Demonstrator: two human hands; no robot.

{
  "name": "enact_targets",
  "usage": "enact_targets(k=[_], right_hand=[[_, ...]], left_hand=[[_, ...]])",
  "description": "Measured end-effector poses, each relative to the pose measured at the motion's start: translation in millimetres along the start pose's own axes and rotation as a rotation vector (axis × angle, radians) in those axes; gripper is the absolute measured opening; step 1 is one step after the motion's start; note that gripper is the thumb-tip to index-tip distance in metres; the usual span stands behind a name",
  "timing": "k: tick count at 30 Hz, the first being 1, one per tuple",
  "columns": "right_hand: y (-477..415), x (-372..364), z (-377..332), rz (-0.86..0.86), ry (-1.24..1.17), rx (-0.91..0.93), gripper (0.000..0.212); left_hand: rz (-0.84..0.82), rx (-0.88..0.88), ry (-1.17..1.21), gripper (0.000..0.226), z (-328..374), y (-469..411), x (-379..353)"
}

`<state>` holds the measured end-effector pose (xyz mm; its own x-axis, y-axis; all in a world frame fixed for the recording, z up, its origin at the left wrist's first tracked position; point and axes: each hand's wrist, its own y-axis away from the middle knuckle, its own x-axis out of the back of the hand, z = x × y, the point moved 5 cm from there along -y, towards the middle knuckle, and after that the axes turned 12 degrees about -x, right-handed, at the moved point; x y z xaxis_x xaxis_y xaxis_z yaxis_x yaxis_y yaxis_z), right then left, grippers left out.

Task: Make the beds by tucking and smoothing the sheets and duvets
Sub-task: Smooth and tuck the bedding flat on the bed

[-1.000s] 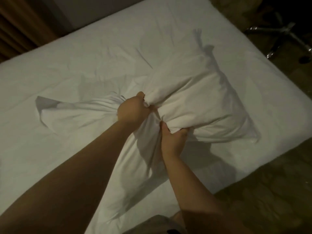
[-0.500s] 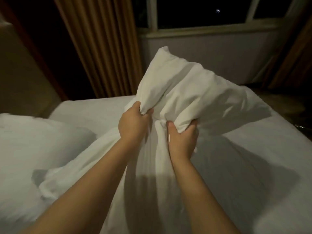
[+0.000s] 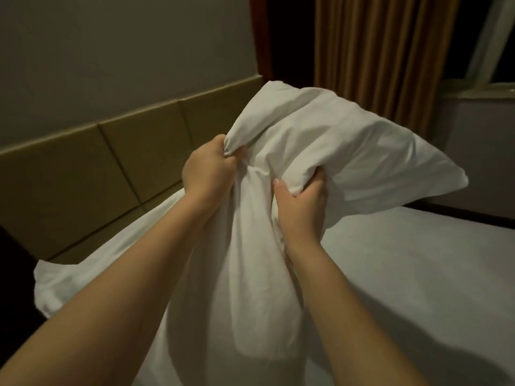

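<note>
Still held up off the bed: pillow (image 3: 348, 151). View has swung left since 0.5 s ago, so the headboard now sits behind it instead of the window. Nearest, the loose pillowcase (image 3: 259, 274) hangs between the arms down toward the sheet (image 3: 404, 274). Above that, the left hand (image 3: 207, 168) is clenched on a bunch of case cloth at the pillow's near corner. Beside it, the right hand (image 3: 299, 210) grips the pillow's lower edge, fingers (image 3: 316, 188) curled under, thumb on top. Far: tan headboard (image 3: 111, 168), grey wall (image 3: 111, 51), brown curtain (image 3: 376, 51).
</note>
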<state>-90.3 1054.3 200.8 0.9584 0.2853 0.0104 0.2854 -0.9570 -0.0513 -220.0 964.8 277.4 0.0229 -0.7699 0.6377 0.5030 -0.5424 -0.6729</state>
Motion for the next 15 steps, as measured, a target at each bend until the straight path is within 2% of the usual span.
enact_targets(k=[5,9,11,14,15], right_hand=[[-32,-112,-18,-0.129,-0.022,-0.024,0.072],[-72,-192,-9,-0.136,0.038,-0.041,0.064],[-93,-219,12,-0.059,0.14,-0.082,0.063],[-118,-239,49,0.172,0.468,-0.052,0.058],[-122,-246,61,0.198,0.566,-0.033,0.056]], left_hand=[[0.043,0.014,-0.144,0.017,-95,-63,28],[0.038,0.0,-0.2,0.019,-177,-119,17],[-0.086,0.045,-0.23,0.03,-225,-134,-14],[-0.378,0.131,-0.343,0.054,-301,-130,-79],[-0.469,0.141,-0.369,0.061,-323,-123,-100]])
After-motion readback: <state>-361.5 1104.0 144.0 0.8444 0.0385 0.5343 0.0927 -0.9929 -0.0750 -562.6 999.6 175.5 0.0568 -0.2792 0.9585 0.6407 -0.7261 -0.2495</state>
